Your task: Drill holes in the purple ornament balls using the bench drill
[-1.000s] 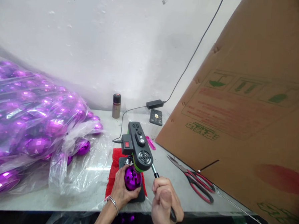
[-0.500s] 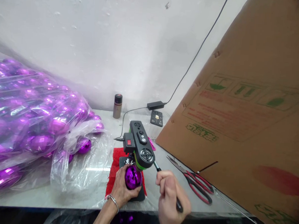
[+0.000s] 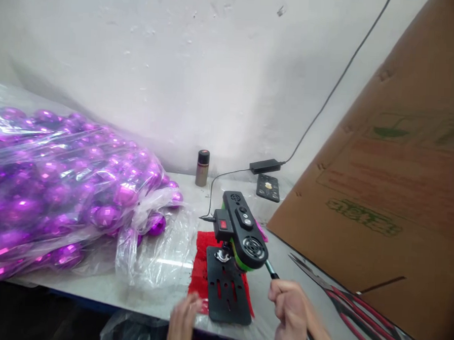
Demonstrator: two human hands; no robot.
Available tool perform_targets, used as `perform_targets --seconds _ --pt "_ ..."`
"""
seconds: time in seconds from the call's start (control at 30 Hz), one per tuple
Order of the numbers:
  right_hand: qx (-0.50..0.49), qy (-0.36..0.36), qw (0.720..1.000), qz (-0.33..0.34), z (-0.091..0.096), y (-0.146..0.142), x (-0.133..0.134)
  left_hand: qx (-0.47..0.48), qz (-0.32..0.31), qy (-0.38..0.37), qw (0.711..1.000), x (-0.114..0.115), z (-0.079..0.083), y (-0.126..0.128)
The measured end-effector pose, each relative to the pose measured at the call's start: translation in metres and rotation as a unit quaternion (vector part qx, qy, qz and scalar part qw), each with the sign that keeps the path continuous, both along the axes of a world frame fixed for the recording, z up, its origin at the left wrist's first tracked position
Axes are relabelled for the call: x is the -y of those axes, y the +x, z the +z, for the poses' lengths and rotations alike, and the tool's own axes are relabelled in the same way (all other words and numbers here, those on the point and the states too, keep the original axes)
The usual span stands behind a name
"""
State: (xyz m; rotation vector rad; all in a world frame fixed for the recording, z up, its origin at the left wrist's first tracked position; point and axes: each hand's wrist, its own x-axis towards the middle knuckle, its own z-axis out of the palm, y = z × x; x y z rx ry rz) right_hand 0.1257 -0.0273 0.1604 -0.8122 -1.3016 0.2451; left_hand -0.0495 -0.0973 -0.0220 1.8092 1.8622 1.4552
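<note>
My right hand [image 3: 299, 318] is wrapped round the black-gripped lever handle [image 3: 271, 269] of a small black-and-green electric machine [image 3: 243, 226]. A red switch [image 3: 223, 224] shows on the machine's side. Under its head lies a black slotted base plate [image 3: 226, 294] with nothing resting on it, set on a red cloth [image 3: 202, 270]. My left hand [image 3: 183, 320], slightly blurred, is at the table's front edge, left of the plate. Its fingers are stretched out and I see nothing in them; the thumb is hidden.
A clear plastic bag of shiny purple balls [image 3: 106, 217] fills the left side, with a loose-looking purple ball [image 3: 156, 224] at its mouth. Behind stand a dark-capped bottle [image 3: 202, 168], a power adapter [image 3: 265, 166] and a phone [image 3: 268, 188]. Red-handled shears [image 3: 351, 308] lie beside a large cardboard box [image 3: 381, 198].
My left hand has let go of the purple ball and moved down to the table's front edge; the ball is gone from the plate. My right hand still grips the lever. The view has shifted left.
</note>
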Motion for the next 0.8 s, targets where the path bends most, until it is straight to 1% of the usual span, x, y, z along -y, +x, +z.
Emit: perform_targets --seconds 0.03,0.07,0.1,0.13,0.17,0.2,0.23,0.3,0.37,0.47,0.57,0.67,0.73,0.8 --pt "-0.006 0.002 1.000 0.000 0.000 0.000 -0.001 -0.002 0.020 -0.005 1.000 -0.023 0.021 -0.016" --pt "-0.011 0.006 1.000 0.000 0.000 0.001 -0.002 -0.002 0.055 -0.037 0.998 -0.048 0.044 -0.033" --pt "-0.015 0.010 1.000 0.001 -0.001 0.001 -0.002 -0.001 0.102 -0.092 0.990 -0.074 0.067 -0.051" --pt "-0.016 0.013 1.000 0.004 -0.001 0.001 -0.003 -0.001 0.154 -0.157 0.976 -0.099 0.088 -0.067" --pt "-0.015 0.016 1.000 0.009 -0.002 0.001 -0.003 0.002 0.186 -0.175 0.967 -0.120 0.106 -0.081" --pt "-0.012 0.014 1.000 0.012 -0.002 0.001 -0.002 0.007 0.206 -0.185 0.961 -0.138 0.119 -0.093" --pt "-0.011 0.014 1.000 0.013 -0.003 0.001 -0.002 0.014 0.219 -0.200 0.955 -0.152 0.128 -0.102" --pt "-0.008 0.015 1.000 0.007 -0.003 0.000 -0.001 0.035 0.232 -0.220 0.947 -0.171 0.136 -0.113" --pt "-0.006 0.018 1.000 -0.005 -0.002 -0.002 0.000 0.064 0.242 -0.243 0.937 -0.184 0.136 -0.118" --pt "0.003 0.017 1.000 -0.003 -0.002 -0.002 0.001 0.122 0.249 -0.263 0.924 -0.200 0.136 -0.121" --pt "0.010 0.022 1.000 0.015 -0.004 0.001 0.001 0.194 0.233 -0.259 0.917 -0.210 0.139 -0.123" --pt "0.014 0.012 1.000 0.023 0.000 0.002 0.001 0.292 0.182 -0.247 0.906 -0.201 0.138 -0.116" --pt "0.021 0.009 1.000 0.022 0.008 0.002 -0.001 0.369 0.131 -0.240 0.888 -0.185 0.136 -0.104" --pt "0.027 0.011 0.999 0.022 0.018 0.001 -0.002 0.434 0.082 -0.231 0.867 -0.165 0.133 -0.087"
